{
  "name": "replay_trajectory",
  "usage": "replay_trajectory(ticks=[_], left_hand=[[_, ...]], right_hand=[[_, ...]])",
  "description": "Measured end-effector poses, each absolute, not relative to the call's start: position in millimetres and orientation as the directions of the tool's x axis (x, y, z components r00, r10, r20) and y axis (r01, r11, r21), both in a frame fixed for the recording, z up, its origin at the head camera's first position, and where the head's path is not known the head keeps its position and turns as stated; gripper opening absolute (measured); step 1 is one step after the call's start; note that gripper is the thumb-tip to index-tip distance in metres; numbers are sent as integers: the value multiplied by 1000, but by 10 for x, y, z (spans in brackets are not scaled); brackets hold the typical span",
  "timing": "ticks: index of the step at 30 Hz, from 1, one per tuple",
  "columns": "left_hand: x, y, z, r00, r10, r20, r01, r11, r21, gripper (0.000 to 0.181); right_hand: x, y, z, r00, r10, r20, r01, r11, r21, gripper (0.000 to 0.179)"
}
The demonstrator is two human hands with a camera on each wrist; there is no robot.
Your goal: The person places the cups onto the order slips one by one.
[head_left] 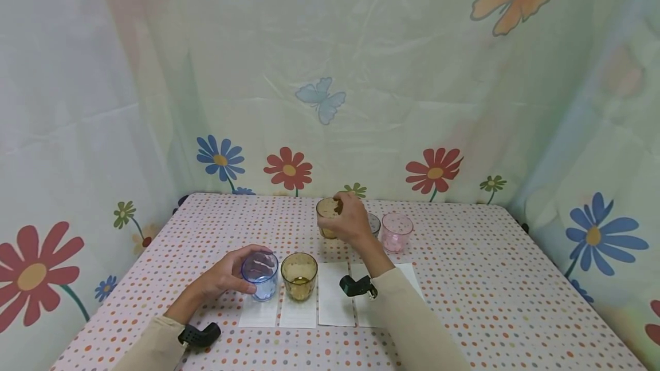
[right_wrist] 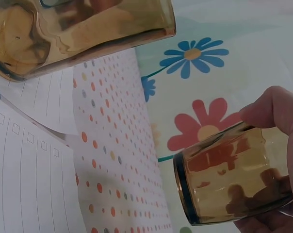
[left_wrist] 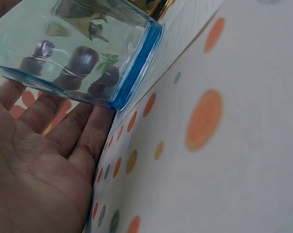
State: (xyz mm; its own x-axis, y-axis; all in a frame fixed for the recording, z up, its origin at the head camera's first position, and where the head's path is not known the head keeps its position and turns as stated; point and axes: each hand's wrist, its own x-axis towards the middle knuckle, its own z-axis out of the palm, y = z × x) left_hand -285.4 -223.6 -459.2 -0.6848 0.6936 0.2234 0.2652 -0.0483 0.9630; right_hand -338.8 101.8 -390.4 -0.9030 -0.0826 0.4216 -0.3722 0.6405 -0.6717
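Observation:
My left hand (head_left: 230,272) is curled round a clear blue glass (head_left: 260,282), thumb in front and fingers behind. The blue glass stands at the leftmost white sheet; in the left wrist view the fingers show through the wall of the blue glass (left_wrist: 78,53). Toward the back of the table, my right hand (head_left: 349,219) grips an amber glass (head_left: 326,228). In the right wrist view this amber glass (right_wrist: 229,174) lies between thumb and fingers, its base clear of the tabletop. A second amber glass (head_left: 299,279) stands upright just right of the blue one.
White paper sheets (head_left: 336,308) lie in a row on the dotted tablecloth (head_left: 474,279); lines and small boxes show on one. Beyond my right wrist stand a pink glass (head_left: 397,233) and a grey glass (head_left: 374,223), the latter partly hidden. A printed curtain (head_left: 232,73) hangs behind the table.

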Motion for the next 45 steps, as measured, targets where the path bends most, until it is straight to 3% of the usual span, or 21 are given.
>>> replay_trajectory(ticks=[13, 45], left_hand=[[-2849, -2239, -4608, -690, 688, 223, 264, -47, 963, 75], [-2854, -2229, -4604, -700, 682, 213, 258, -36, 965, 76]], right_hand=[[-3315, 1064, -3892, -878, -121, 463, -456, 506, -732, 55], [-2958, 1345, -3869, -863, -318, 393, -505, 513, -694, 55]])
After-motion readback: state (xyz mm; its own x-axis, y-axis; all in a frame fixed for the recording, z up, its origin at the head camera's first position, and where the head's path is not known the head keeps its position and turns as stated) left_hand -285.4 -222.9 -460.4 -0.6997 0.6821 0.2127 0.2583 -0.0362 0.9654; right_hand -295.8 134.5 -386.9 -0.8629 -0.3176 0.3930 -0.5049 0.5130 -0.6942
